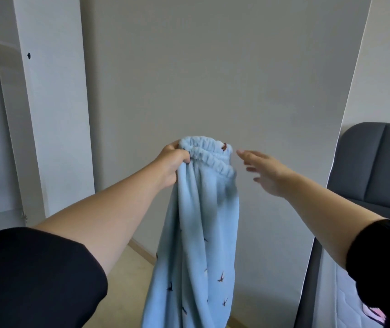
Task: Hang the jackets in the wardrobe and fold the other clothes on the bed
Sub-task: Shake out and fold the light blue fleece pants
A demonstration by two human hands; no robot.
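1. Pale blue trousers [201, 221] with a small bird print, held up in the middle of the frame, hanging limp past the lower edge
2. Gripped at the left end of the gathered waistband [208, 155] by the left hand [172, 162], fingers curled round the bunched cloth
3. Just right of the waistband, not touching it: right hand [267, 172], fingers straight and spread, holding nothing
4. Judged soft, fleecy and light; no stiffness, so likely to sag and twist from one grip; neither fragile nor slippery by the look
5. Best taken at the waistband's free right end, the thickest and firmest part, to stretch it level between both hands
6. Then down onto the bed [338, 292] at lower right for folding; wardrobe [47, 91] at upper left not needed for this one
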